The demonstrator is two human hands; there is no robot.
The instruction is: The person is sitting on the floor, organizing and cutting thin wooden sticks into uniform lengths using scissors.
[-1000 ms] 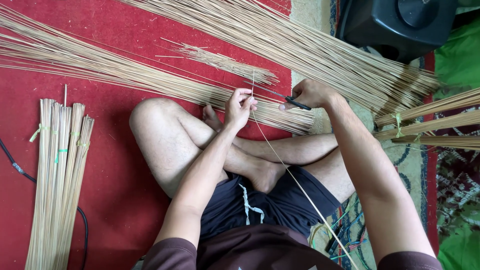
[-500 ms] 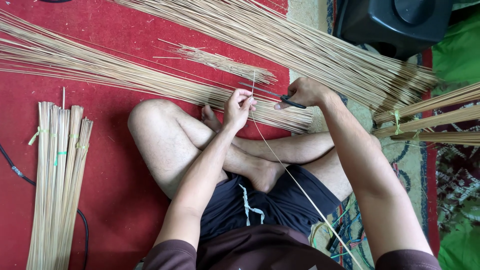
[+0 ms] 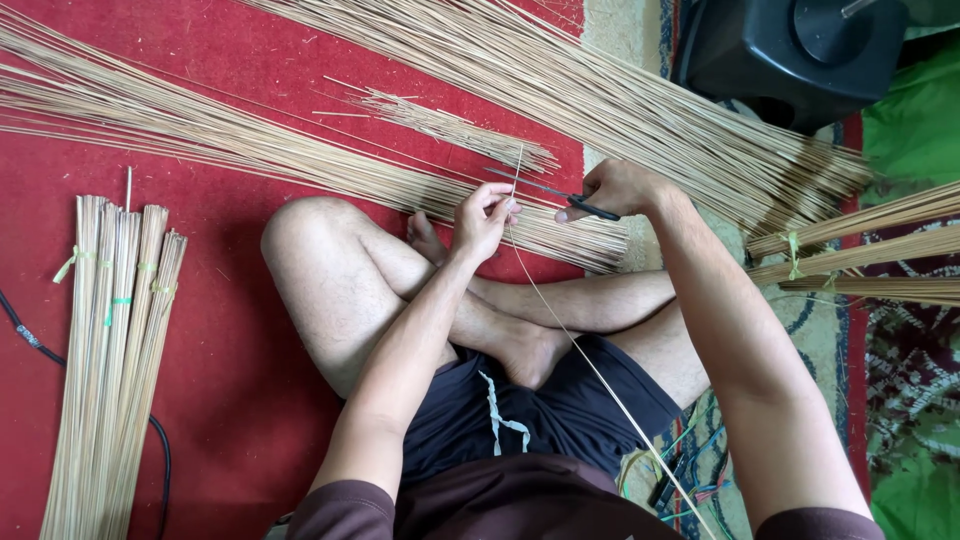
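I sit cross-legged on a red mat (image 3: 240,400). My left hand (image 3: 482,218) pinches a thin pale stick (image 3: 590,365) near its upper end; the stick runs down across my lap to the lower right. My right hand (image 3: 612,188) holds black-handled scissors (image 3: 560,195), whose blades point left and reach the stick just above my left fingers. Long loose piles of the same sticks (image 3: 300,160) lie on the mat just beyond both hands.
Tied stick bundles (image 3: 115,350) lie at the left beside a black cable (image 3: 30,340). More tied bundles (image 3: 860,250) lie at the right. A black stool-like object (image 3: 800,50) stands at the top right. A large fan of sticks (image 3: 620,90) crosses the top.
The scissors' blades have stretched further left to the stick held by my left hand. Both hands have stayed in nearly the same place.
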